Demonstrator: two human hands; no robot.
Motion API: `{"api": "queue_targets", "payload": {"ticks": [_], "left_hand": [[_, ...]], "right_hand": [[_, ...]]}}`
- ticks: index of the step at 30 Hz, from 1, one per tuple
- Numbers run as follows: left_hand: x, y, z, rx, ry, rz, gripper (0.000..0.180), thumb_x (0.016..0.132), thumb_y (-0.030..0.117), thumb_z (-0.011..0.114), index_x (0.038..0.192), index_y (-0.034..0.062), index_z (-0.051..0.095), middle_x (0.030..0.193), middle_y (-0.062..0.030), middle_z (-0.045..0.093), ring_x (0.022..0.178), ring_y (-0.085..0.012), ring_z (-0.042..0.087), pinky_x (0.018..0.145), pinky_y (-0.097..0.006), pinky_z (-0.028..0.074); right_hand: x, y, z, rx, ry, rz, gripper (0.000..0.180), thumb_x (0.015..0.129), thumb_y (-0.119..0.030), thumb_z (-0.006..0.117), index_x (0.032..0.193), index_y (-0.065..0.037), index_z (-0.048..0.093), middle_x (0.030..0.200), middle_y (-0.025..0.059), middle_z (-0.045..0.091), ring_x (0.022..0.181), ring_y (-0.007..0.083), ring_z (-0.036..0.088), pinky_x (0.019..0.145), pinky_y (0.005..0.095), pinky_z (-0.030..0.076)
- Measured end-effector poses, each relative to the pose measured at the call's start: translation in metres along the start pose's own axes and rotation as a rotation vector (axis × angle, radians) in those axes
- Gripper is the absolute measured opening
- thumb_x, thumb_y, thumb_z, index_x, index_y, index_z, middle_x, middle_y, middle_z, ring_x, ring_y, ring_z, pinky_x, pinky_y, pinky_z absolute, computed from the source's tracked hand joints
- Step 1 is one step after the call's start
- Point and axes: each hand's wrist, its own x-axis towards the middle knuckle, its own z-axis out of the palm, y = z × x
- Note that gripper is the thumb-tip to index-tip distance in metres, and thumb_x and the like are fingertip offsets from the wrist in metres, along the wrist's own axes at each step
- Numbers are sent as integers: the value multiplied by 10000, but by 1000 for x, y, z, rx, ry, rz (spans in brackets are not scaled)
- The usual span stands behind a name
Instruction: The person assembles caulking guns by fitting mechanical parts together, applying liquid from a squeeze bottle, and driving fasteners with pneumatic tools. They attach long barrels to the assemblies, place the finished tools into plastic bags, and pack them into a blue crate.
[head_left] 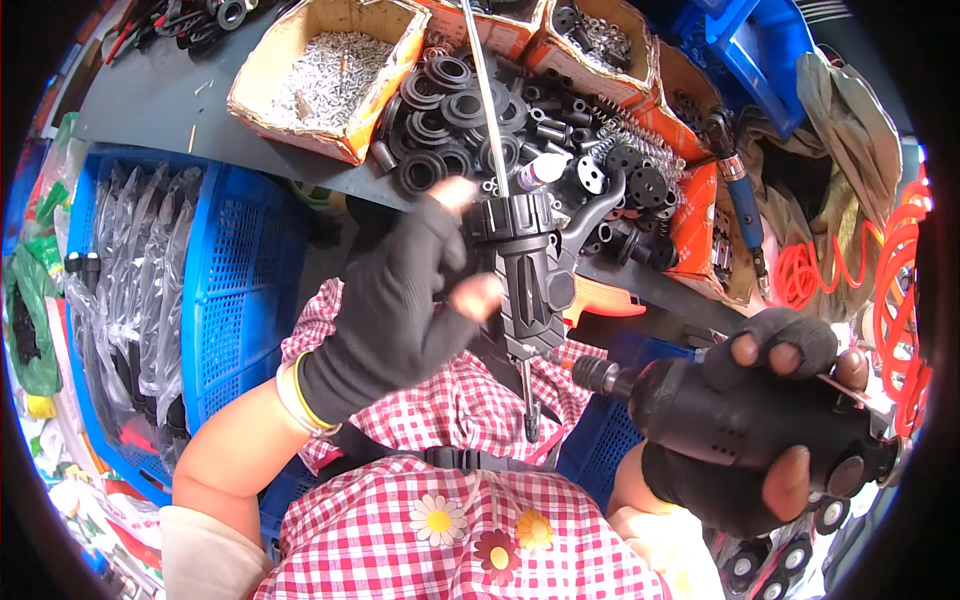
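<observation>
My left hand (385, 290), in a dark fingerless glove, grips a black ribbed plastic housing (528, 275) from its left side, thumb and fingertips against it. A long thin metal rod (488, 95) runs up out of the housing, and a short end sticks out below. At the housing's upper right is a curved black lever (597, 215). My right hand (770, 400), also gloved, is wrapped round a black air screwdriver (715, 415). Its nose points left toward the housing's lower end; whether the bit touches is unclear.
Cardboard boxes of small screws (335, 80) and parts stand on the grey bench (150, 100), beside heaped black rings (465, 105) and springs (640, 140). A blue crate (240, 270) of bagged parts is at left. Red coiled hose (900, 300) and a hanging blue-handled tool (742, 200) are at right.
</observation>
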Motion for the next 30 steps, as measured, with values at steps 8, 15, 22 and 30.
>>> {"api": "queue_targets", "payload": {"ticks": [8,15,22,30], "left_hand": [[-10,4,40,-862,-148,-871,409,888,254,692,1198,16,573,1002,-68,669,881,-138,636,823,-313,527],[-10,5,46,-816,-105,-898,349,872,266,702,1111,24,626,904,-77,692,841,-128,655,793,-313,537],[-15,4,49,-777,-95,-898,361,866,281,697,1117,35,614,924,-95,698,867,-184,686,806,-337,540],[-13,6,47,-752,-93,-869,403,866,275,690,1161,23,580,980,-122,690,885,-220,688,807,-361,540]], "right_hand": [[-6,17,18,-67,41,-4,630,781,-159,674,1359,-6,475,1050,207,536,994,292,546,874,405,509],[0,15,18,-44,17,33,603,793,-145,678,1347,-19,478,1069,219,531,979,297,550,890,407,528],[-4,13,17,-34,107,114,609,788,-141,686,1348,-31,476,1074,220,523,990,298,550,881,415,534],[-6,24,12,-35,-148,7,595,763,-148,718,1304,-32,498,970,164,562,882,285,568,768,396,515]]}}
